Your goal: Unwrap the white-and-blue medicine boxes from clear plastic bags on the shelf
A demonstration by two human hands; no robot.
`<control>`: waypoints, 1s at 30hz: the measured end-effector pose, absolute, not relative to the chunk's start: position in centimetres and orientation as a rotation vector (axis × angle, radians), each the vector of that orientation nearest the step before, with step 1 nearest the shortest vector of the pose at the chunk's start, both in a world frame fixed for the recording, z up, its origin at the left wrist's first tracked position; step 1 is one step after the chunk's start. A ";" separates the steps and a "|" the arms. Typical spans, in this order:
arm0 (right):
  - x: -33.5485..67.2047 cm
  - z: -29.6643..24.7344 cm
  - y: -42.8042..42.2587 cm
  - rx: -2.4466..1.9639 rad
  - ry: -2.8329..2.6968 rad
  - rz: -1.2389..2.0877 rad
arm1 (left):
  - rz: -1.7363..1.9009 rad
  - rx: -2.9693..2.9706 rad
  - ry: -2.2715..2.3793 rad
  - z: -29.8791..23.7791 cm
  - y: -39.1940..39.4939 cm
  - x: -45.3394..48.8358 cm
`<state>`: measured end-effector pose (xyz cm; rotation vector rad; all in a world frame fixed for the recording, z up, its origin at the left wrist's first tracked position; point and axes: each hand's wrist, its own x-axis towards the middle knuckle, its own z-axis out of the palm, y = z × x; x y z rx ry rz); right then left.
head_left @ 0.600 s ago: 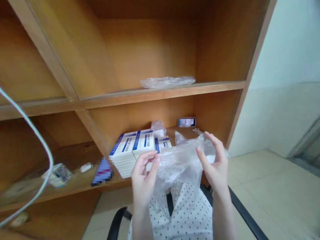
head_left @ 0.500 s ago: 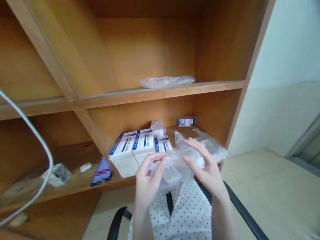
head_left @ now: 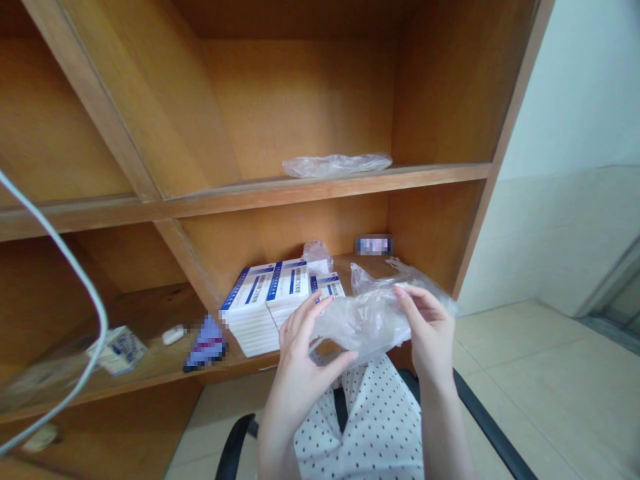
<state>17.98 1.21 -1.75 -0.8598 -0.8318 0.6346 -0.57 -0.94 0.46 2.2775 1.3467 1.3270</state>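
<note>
A crumpled clear plastic bag (head_left: 361,321) hangs over my lap in front of the shelf. My right hand (head_left: 429,327) pinches its right end between thumb and fingers. At the bag's left end is my left hand (head_left: 304,367), open, its thumb and fingers spread apart around the loose plastic. Just behind the hands, white and blue boxes (head_left: 270,300) stand in stacks on the lower shelf, partly covered by my left hand. Another clear plastic bag (head_left: 415,275) lies behind my right hand, partly hidden.
A flat plastic bag (head_left: 337,165) rests on the upper wooden shelf (head_left: 320,192). A phone-like, blurred object (head_left: 374,245) leans at the back. To the left are a small box (head_left: 119,350), a white item (head_left: 173,335) and a pale cable (head_left: 83,283). Chair arms flank my lap.
My right hand has gone from spread fingers to a pinch on the bag's right end. My left hand has let go of its pinch and opened. The bag is stretched more sideways.
</note>
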 end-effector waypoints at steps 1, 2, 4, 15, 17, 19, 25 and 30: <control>18.2 -1.9 1.3 -0.854 -0.760 0.648 | 1.322 2.287 1.365 0.3 -0.8 -0.8; 18.4 -1.9 1.4 -0.853 -0.705 0.665 | 1.341 2.278 1.377 0.2 -0.6 -1.0; 18.9 -2.1 1.6 -0.850 -0.637 0.705 | 1.422 2.215 1.393 -0.2 -0.1 -1.3; 20.6 -3.0 2.5 -0.795 -0.509 0.789 | 1.538 1.999 1.186 0.4 -0.6 -1.3; 20.7 -3.1 2.5 -0.809 -0.494 0.786 | 1.511 2.089 1.111 0.9 -1.0 -0.9; 20.7 -3.1 2.5 -0.830 -0.495 0.789 | 1.461 2.126 1.082 1.2 -1.2 -0.6; 20.8 -3.1 2.5 -0.838 -0.496 0.828 | 1.502 1.933 1.135 0.8 -0.9 -0.7; 21.0 -3.2 2.5 -0.842 -0.532 0.831 | 1.527 1.758 1.258 0.7 -0.9 -1.1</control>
